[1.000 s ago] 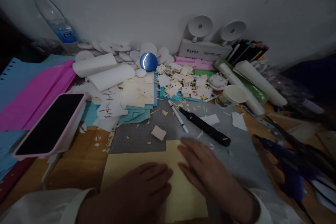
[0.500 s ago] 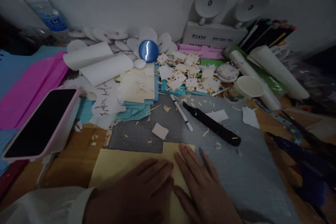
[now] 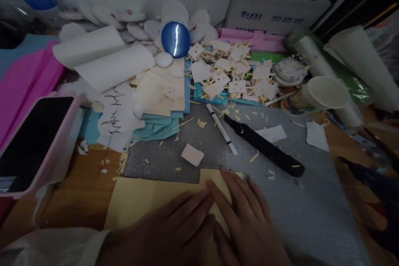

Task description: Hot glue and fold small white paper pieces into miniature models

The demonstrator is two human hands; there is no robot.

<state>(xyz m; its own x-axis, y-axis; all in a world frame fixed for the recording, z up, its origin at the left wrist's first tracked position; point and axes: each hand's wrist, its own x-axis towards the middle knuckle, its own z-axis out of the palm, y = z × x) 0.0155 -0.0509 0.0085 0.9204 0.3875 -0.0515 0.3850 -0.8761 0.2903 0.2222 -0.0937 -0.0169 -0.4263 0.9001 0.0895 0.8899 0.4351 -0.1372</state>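
A pale yellow sheet of paper point(image 3: 140, 197) lies at the near edge of a grey cutting mat point(image 3: 289, 199). My left hand point(image 3: 174, 232) rests flat on it, fingers stretched out toward the right. My right hand point(image 3: 246, 220) lies beside it with fingers extended, its tips on the sheet's far right corner. Both hands touch each other and hold nothing. Just beyond the fingertips sit a small paper square point(image 3: 192, 154), a white pen point(image 3: 222, 129) and a black knife-like tool point(image 3: 264, 146).
A phone in a pink case point(image 3: 29, 141) lies at the left on pink and blue sheets. Paper rolls point(image 3: 112, 66), a blue round badge point(image 3: 175, 38), a heap of small cut cards point(image 3: 230, 77), a paper cup point(image 3: 324, 93) and scissors point(image 3: 368, 174) crowd the back and right.
The view has tilted down and moved closer to the desk. My right hand slid left until it touches the left hand on the yellow sheet.
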